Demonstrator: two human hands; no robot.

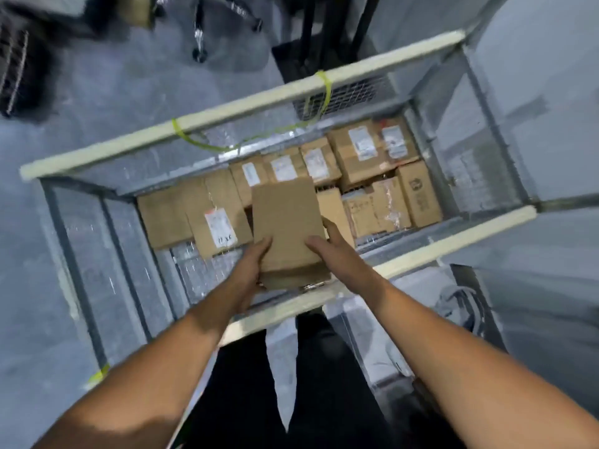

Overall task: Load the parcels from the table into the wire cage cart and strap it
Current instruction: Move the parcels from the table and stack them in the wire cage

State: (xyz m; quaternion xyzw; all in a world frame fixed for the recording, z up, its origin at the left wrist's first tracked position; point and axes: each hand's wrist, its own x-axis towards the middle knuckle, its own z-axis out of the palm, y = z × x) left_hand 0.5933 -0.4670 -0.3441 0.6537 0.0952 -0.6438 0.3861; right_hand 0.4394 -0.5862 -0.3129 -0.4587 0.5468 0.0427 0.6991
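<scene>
I look straight down into the wire cage cart (81, 286), whose top rails are padded in cream foam. A plain brown cardboard parcel (285, 222) hangs over the cart's near middle. My left hand (251, 270) grips its near left edge and my right hand (327, 246) grips its near right side. Several brown parcels with white labels (220, 218) lie packed on the cart floor, filling the far and right parts. A yellow-green strap (246, 139) is looped round the far rail and sags along the far wall.
Bare wire floor (194, 270) shows at the cart's near left. Grey concrete floor surrounds the cart. A wheeled chair base (201, 43) and a dark rack (16, 69) stand beyond the far left. My dark trouser legs (291, 384) are against the near rail.
</scene>
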